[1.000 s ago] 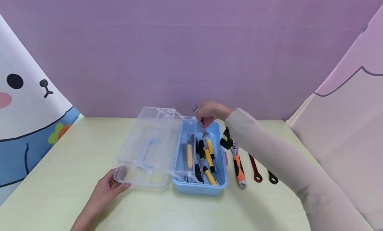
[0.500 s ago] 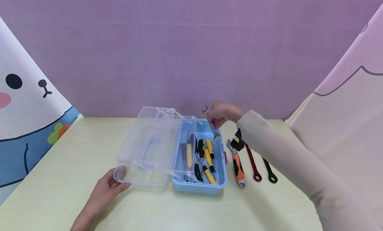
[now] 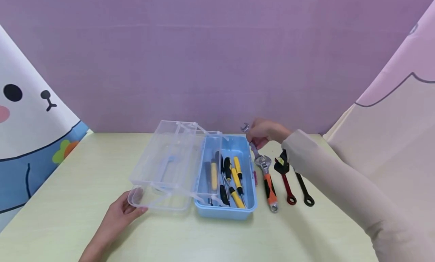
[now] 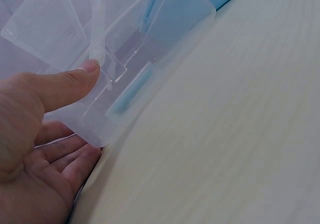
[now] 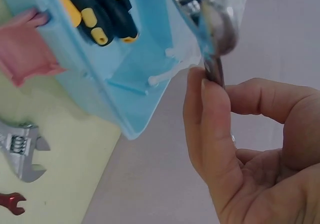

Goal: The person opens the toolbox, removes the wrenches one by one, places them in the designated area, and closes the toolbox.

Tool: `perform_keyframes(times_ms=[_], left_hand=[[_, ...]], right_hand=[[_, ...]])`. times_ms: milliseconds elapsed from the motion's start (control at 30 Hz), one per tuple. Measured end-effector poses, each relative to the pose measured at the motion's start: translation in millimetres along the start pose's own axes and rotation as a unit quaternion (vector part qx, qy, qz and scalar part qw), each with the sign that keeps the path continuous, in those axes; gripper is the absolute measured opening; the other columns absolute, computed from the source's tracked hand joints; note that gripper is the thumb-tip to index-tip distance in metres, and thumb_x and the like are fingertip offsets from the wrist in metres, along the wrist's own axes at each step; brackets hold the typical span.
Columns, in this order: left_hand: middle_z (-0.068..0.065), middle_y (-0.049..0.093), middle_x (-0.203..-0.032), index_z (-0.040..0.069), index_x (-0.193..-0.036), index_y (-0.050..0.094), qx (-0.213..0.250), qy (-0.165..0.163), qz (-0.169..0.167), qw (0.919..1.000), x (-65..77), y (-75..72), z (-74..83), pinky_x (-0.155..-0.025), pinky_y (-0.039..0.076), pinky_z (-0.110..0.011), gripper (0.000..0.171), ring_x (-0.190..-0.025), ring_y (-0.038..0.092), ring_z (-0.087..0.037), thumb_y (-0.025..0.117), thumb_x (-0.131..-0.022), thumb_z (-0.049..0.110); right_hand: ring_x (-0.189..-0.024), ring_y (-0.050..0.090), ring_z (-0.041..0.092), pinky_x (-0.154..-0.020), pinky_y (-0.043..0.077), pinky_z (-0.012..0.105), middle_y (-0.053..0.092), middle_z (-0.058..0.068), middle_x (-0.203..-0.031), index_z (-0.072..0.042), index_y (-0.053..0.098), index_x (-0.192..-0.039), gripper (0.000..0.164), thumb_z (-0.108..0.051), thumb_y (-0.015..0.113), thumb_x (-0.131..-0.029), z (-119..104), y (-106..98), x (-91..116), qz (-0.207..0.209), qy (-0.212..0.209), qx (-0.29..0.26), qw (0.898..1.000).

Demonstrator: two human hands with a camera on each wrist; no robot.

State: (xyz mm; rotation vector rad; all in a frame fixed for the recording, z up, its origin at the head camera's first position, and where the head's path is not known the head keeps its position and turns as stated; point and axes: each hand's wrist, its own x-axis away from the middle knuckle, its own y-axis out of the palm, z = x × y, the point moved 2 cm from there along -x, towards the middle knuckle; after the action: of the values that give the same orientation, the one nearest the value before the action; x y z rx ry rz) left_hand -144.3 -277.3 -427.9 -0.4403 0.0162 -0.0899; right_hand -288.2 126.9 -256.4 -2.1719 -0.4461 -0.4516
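Observation:
My right hand (image 3: 263, 133) pinches a silver wrench (image 5: 216, 66) by its shaft, raised just past the right wall of the blue toolbox (image 3: 224, 213). In the head view its lower end overlaps the head of an orange-and-black adjustable wrench (image 3: 270, 190) lying on the table. My left hand (image 3: 117, 220) holds the near corner of the toolbox's clear lid (image 4: 105, 129), thumb above and fingers at its underside. Several yellow-and-black screwdrivers (image 3: 235, 179) lie inside the box, some seen through a clear flap.
To the right of the adjustable wrench lie a red wrench (image 3: 288, 190) and a black wrench (image 3: 304, 190), their far ends partly hidden by the right wrist gear and sleeve. A pink latch (image 5: 30, 48) sticks out from the box's right side. A purple cloth (image 3: 217, 65) hangs behind the table.
My right hand has moved rightward with the silver wrench, from over the toolbox to beyond its right wall. The left hand stays at the lid corner.

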Motion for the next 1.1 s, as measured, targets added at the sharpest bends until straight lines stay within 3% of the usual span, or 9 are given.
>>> perform_keyframes(times_ms=[433, 567, 733, 900, 1100], left_hand=[[-0.037, 0.043, -0.136, -0.01, -0.137, 0.036, 0.0, 0.001, 0.002, 1.0, 1.0, 0.9, -0.9, -0.084, 0.051, -0.011, 0.064, -0.12, 0.051, -0.036, 0.069, -0.088, 0.015], [-0.037, 0.044, -0.136, -0.01, -0.136, 0.037, 0.001, 0.002, 0.003, 1.0, 0.8, 1.1, -1.7, -0.082, 0.05, -0.009, 0.063, -0.118, 0.054, -0.027, 0.069, -0.088, 0.013], [-0.038, 0.042, -0.136, -0.011, -0.136, 0.036, 0.009, 0.001, 0.001, 1.0, 1.1, 1.4, -3.0, -0.081, 0.049, -0.008, 0.063, -0.111, 0.056, -0.006, 0.069, -0.087, 0.011], [-0.038, 0.042, -0.136, -0.011, -0.136, 0.036, 0.018, 0.004, 0.0, 0.9998, 1.1, 1.6, -3.8, -0.082, 0.05, -0.008, 0.064, -0.103, 0.051, 0.011, 0.069, -0.087, 0.012], [-0.038, 0.044, -0.134, -0.011, -0.135, 0.037, 0.02, 0.021, 0.004, 0.9996, -0.6, 0.9, -2.6, -0.081, 0.048, -0.006, 0.063, -0.1, 0.047, 0.017, 0.07, -0.087, 0.013]], right_hand=[[-0.055, 0.059, 0.011, -0.057, 0.057, 0.024, 0.062, 0.004, -0.067, 0.003, 0.059, -0.084, 0.007, -0.003, 0.055, -0.085, 33, -7, 4, -0.016, -0.007, -0.028, 0.999], [-0.056, 0.058, 0.011, -0.057, 0.056, 0.024, 0.061, 0.003, -0.069, 0.004, 0.058, -0.087, 0.009, -0.004, 0.055, -0.085, 44, -10, 8, -0.017, -0.008, -0.024, 1.0], [-0.055, 0.054, 0.01, -0.058, 0.055, 0.025, 0.057, 0.001, -0.064, 0.004, 0.059, -0.086, 0.012, -0.006, 0.053, -0.087, 57, -13, 11, -0.02, -0.013, -0.016, 1.0], [-0.057, 0.054, 0.011, -0.059, 0.055, 0.026, 0.056, 0.0, -0.063, 0.0, 0.058, -0.083, 0.011, -0.008, 0.053, -0.088, 72, -15, 14, -0.023, -0.003, -0.025, 0.999], [-0.059, 0.054, 0.011, -0.061, 0.056, 0.027, 0.057, 0.0, -0.066, 0.002, 0.058, -0.09, 0.014, -0.012, 0.055, -0.089, 91, -18, 16, -0.013, -0.007, -0.032, 0.999]])
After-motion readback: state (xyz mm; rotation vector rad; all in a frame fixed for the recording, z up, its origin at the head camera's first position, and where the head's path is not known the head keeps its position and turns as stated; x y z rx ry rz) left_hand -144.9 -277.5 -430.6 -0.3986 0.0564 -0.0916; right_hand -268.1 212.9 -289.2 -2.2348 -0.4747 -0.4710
